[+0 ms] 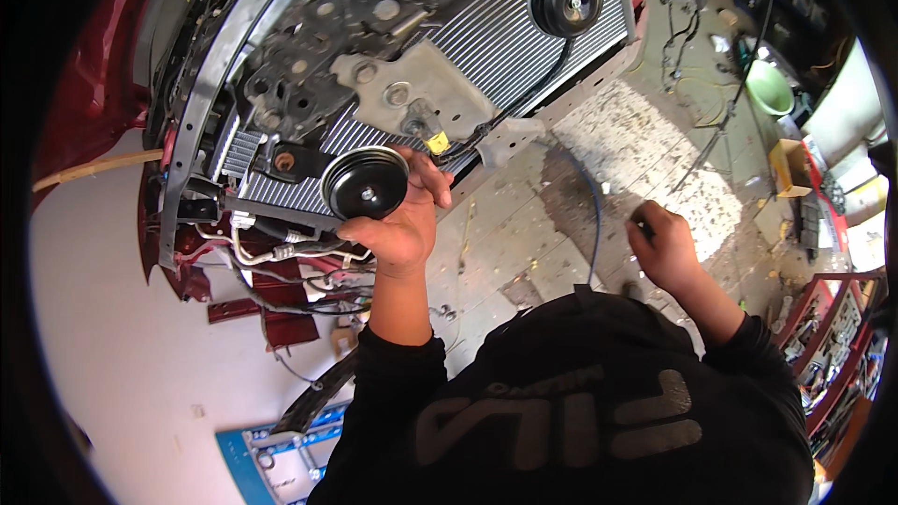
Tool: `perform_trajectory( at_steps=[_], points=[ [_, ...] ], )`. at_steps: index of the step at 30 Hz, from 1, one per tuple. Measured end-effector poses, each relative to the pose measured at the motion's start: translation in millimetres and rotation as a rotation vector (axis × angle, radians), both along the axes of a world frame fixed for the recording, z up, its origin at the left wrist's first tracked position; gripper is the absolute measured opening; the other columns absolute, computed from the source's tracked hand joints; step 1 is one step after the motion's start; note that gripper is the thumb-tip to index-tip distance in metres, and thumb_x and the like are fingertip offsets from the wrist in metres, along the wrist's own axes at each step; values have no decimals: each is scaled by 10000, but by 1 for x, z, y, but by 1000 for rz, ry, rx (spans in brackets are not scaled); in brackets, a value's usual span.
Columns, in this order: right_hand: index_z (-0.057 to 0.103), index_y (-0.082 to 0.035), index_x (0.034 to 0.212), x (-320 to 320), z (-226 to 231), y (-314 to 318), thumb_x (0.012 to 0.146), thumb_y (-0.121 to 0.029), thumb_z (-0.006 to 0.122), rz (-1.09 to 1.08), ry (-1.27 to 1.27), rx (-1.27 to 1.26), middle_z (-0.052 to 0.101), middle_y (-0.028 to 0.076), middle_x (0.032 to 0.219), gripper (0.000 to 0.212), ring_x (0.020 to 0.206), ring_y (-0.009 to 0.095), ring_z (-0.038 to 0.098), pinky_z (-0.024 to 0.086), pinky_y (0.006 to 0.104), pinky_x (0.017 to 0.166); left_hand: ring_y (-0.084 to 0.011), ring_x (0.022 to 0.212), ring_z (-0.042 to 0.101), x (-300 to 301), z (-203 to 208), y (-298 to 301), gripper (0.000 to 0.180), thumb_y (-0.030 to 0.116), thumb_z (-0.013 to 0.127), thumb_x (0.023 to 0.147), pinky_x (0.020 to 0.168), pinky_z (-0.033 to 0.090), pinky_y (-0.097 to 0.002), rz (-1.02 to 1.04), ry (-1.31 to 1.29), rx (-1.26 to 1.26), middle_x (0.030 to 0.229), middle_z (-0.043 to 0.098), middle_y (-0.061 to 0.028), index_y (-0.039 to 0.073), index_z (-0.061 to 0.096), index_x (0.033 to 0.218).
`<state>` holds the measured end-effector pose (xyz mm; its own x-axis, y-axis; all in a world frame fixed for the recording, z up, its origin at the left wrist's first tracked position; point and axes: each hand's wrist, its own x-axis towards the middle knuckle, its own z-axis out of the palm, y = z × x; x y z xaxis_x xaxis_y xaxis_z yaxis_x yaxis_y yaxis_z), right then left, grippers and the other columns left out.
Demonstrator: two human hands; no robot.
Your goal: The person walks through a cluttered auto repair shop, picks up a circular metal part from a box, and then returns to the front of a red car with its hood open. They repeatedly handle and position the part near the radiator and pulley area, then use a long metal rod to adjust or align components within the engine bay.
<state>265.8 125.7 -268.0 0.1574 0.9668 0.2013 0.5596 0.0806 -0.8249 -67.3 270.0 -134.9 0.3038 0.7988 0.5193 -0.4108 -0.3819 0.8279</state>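
Before the radiator point(510, 51): horn point(367, 189), left hand point(407, 232) cupping its rim; risk, should that grip be slackening, of horn knocking the radiator; right hand point(664, 245) clenching well apart, contents unclear

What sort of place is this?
Probably a vehicle repair workshop: a finned radiator-like panel is exposed, the left hand holds a round black part, and a crowded red rack stands to the right.

The nearer horn point(365, 189) is black, the radiator point(486, 42) silver-striped, the basin point(770, 88) pale green.
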Motion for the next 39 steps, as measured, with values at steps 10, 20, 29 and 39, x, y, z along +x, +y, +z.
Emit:
perform_trajectory(
  at_steps=[10,20,29,39],
  points=[
    [666,-12,1005,53,-69,16,947,-111,730,123,89,-43,721,245,881,131,809,468,709,557,518,716,-271,594,600,18,8,-12,1073,1079,392,803,780,608,-506,363,-33,-41,817,662,-83,85,652,1111],
    [644,-7,1004,76,-85,35,933,-91,739,173,113,-41,709,246,866,145,805,465,703,554,512,713,-264,711,624,25,11,-28,1060,1091,422,769,835,550,-504,482,-92,-195,875,644,-71,158,679,1202],
    [663,-25,1068,86,-62,46,932,-114,753,217,106,-81,739,228,930,186,812,434,733,581,498,730,-186,946,552,1,-25,-67,997,955,417,938,854,503,-466,706,25,-300,954,563,-14,103,589,1428],
    [656,-2,1330,65,55,157,1092,-85,643,557,756,303,724,55,1077,253,860,106,641,552,299,739,-231,857,747,-2,-171,-139,486,347,664,1094,851,569,-361,372,1081,-946,1042,759,-140,-5,596,1423]
  ],
)
